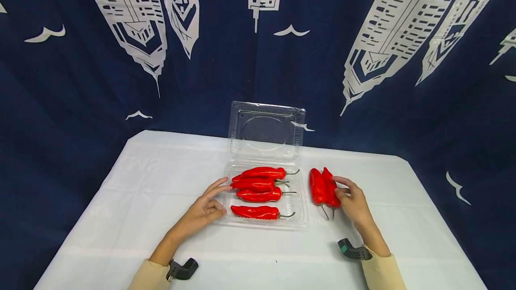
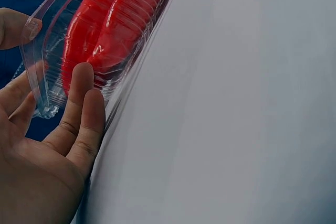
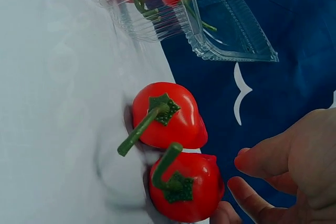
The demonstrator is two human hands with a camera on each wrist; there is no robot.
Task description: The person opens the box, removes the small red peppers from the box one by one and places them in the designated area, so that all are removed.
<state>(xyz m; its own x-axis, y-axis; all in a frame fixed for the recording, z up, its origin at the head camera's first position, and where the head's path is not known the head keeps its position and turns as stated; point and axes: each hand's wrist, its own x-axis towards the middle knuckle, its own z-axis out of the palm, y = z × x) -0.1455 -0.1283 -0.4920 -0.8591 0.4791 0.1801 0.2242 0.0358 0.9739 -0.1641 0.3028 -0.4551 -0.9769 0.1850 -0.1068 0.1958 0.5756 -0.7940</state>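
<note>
A clear plastic clamshell box [image 1: 300, 223] lies with its base on the table and holds several red peppers [image 1: 258, 212] side by side, green stems pointing right. My left hand [image 1: 203, 209] is at its left edge, fingers spread and fairly straight, fingertips right at the ribbed wall [image 2: 113, 85]. To the right of the box, two more red peppers [image 1: 318, 187] lie close together, stems toward me. My right hand [image 1: 352, 200] is beside the right-hand pepper [image 3: 186, 192], fingers loosely bent, with a fingertip at the pepper's side; thumb and forefinger show apart from it.
The box's transparent lid [image 1: 266, 131] stands raised at the back, hinged to the base. A white cloth [image 1: 346, 263] covers the table. Behind it hangs a dark blue curtain [image 1: 225, 66] printed with white towers and birds. Each wrist wears a black band [image 1: 354, 252].
</note>
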